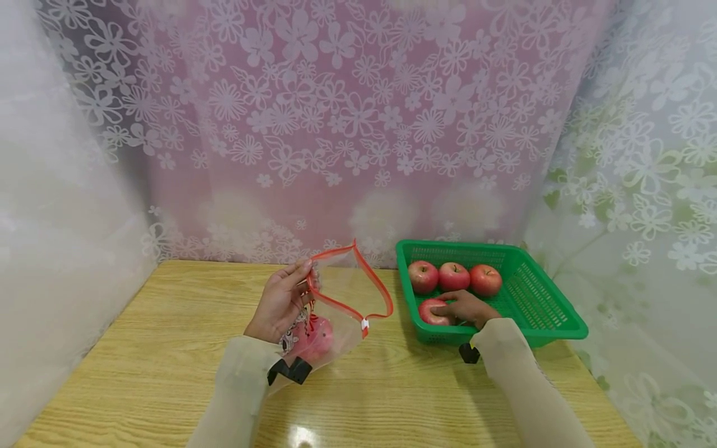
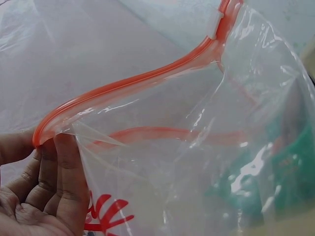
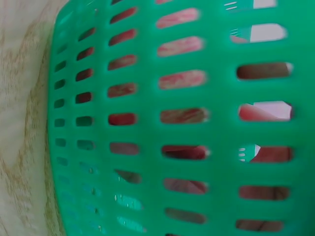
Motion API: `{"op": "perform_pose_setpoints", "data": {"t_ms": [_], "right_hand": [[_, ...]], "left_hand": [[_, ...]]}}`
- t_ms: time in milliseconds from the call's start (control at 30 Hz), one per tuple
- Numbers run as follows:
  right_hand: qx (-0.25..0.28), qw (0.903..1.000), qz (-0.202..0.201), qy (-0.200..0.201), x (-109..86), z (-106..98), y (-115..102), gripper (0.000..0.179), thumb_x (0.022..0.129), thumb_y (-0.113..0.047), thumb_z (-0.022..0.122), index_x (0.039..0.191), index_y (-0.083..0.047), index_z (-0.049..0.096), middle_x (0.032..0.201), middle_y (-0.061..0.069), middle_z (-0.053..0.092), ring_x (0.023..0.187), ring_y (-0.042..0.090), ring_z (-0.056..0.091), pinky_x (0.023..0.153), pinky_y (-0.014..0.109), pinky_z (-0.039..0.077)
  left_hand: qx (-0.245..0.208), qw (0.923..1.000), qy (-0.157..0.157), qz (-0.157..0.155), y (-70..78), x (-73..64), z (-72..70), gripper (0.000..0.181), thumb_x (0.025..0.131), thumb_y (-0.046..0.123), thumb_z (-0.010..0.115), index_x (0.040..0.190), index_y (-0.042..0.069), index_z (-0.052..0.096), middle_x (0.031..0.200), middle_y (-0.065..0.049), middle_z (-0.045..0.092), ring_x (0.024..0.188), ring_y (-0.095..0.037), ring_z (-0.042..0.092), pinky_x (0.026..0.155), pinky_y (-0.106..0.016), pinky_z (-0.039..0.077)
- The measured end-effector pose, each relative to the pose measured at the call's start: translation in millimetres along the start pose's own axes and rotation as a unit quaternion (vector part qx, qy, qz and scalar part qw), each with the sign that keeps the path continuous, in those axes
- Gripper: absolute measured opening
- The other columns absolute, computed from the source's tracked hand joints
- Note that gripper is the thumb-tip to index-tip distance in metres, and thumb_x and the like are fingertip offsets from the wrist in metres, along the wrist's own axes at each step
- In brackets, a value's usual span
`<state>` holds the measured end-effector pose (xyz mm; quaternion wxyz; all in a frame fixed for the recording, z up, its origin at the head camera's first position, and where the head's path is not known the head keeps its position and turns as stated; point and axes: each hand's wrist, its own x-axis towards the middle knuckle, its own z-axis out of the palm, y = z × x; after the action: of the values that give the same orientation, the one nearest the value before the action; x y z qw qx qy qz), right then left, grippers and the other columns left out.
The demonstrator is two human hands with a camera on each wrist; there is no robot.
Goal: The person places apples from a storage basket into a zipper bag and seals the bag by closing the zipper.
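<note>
My left hand [image 1: 280,300] pinches the orange-red rim of a clear plastic slider bag [image 1: 350,283]; its mouth gapes toward the right. In the left wrist view, the thumb and fingers hold one end of the orange zip edge [image 2: 133,78]. A pinkish round fruit [image 1: 315,341], likely an apple, shows through the bag's lower part. Over in the green basket [image 1: 549,333], my right hand [image 1: 469,307] grips an apple [image 1: 428,313] near the front left corner. The right wrist view is filled by the slotted basket wall [image 3: 147,105], with red patches behind it.
Several apples are in the basket, with an apple [image 1: 422,277], a middle apple [image 1: 454,276] and a right-hand apple [image 1: 485,280] along the back. The basket stands on the right of the wooden table [image 1: 145,348]. Flowered curtains [image 1: 336,124] hang behind and beside it.
</note>
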<state>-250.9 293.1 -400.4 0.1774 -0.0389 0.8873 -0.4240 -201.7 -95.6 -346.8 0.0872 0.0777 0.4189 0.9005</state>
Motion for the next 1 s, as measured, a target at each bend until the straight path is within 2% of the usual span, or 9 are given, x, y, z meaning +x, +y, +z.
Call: {"op": "perform_pose_setpoints", "data": {"t_ms": [67, 200, 300, 367, 667, 833, 1000], "right_hand": [[0.000, 1.0000, 0.003, 0.007, -1.3, 0, -1, 0.042, 0.092, -0.027, 0.067, 0.122, 0.002, 0.061, 0.062, 0.000, 0.052, 0.056, 0.017, 0.046, 0.051, 0.030, 0.039], [-0.005, 0.9998, 0.005, 0.021, -5.2, 1, -4, 0.046, 0.092, -0.029, 0.066, 0.125, 0.003, 0.059, 0.086, 0.005, 0.064, 0.068, 0.018, 0.056, 0.062, 0.036, 0.050], [-0.006, 0.9995, 0.003, 0.031, -8.2, 2, -7, 0.047, 0.093, -0.029, 0.066, 0.127, 0.003, 0.058, 0.108, 0.012, 0.064, 0.078, 0.020, 0.060, 0.069, 0.042, 0.053], [0.000, 0.9993, 0.002, 0.037, -9.3, 1, -7, 0.047, 0.093, -0.028, 0.066, 0.127, 0.002, 0.058, 0.116, 0.016, 0.061, 0.082, 0.021, 0.061, 0.071, 0.044, 0.053], [0.037, 0.9983, 0.001, 0.046, -14.8, -4, -12, 0.054, 0.092, -0.032, 0.066, 0.133, 0.002, 0.053, 0.129, 0.023, 0.054, 0.089, 0.023, 0.065, 0.078, 0.051, 0.055], [0.080, 0.9962, -0.003, 0.033, -16.3, -11, -14, 0.061, 0.093, -0.033, 0.065, 0.140, 0.002, 0.046, 0.136, 0.027, 0.047, 0.093, 0.026, 0.067, 0.077, 0.050, 0.056], [0.103, 0.9942, -0.003, 0.031, -20.2, -16, -20, 0.070, 0.095, -0.033, 0.062, 0.147, 0.004, 0.032, 0.141, 0.032, 0.039, 0.092, 0.026, 0.067, 0.075, 0.048, 0.057]], "left_hand": [[0.001, 1.0000, -0.001, -0.001, -0.3, 0.0, 0.1, 0.021, 0.101, 0.014, 0.051, 0.091, 0.011, 0.068, 0.073, -0.001, 0.065, 0.065, -0.010, 0.062, 0.062, -0.020, 0.054], [0.003, 1.0000, 0.001, -0.003, -0.7, -0.2, 0.5, 0.021, 0.101, 0.015, 0.051, 0.090, 0.012, 0.068, 0.072, 0.000, 0.064, 0.065, -0.010, 0.061, 0.061, -0.020, 0.054], [0.003, 1.0000, 0.008, -0.004, -0.8, -0.5, 0.6, 0.021, 0.101, 0.015, 0.051, 0.089, 0.012, 0.068, 0.073, 0.000, 0.064, 0.065, -0.010, 0.062, 0.061, -0.021, 0.054], [0.001, 0.9999, 0.010, -0.005, -0.7, -0.4, 0.7, 0.021, 0.101, 0.014, 0.051, 0.088, 0.012, 0.068, 0.074, 0.000, 0.065, 0.065, -0.010, 0.062, 0.062, -0.021, 0.055], [0.001, 1.0000, 0.009, -0.002, -0.9, -0.6, 0.2, 0.021, 0.101, 0.014, 0.052, 0.089, 0.012, 0.069, 0.074, -0.001, 0.065, 0.066, -0.011, 0.063, 0.063, -0.021, 0.055], [0.003, 1.0000, 0.002, 0.000, -1.8, -0.1, -1.0, 0.021, 0.101, 0.015, 0.051, 0.090, 0.012, 0.069, 0.073, -0.001, 0.065, 0.065, -0.011, 0.062, 0.062, -0.021, 0.055], [0.004, 1.0000, 0.007, -0.001, -2.3, 0.4, -1.0, 0.020, 0.100, 0.015, 0.052, 0.089, 0.012, 0.069, 0.074, 0.000, 0.065, 0.065, -0.011, 0.062, 0.061, -0.021, 0.054]]}}
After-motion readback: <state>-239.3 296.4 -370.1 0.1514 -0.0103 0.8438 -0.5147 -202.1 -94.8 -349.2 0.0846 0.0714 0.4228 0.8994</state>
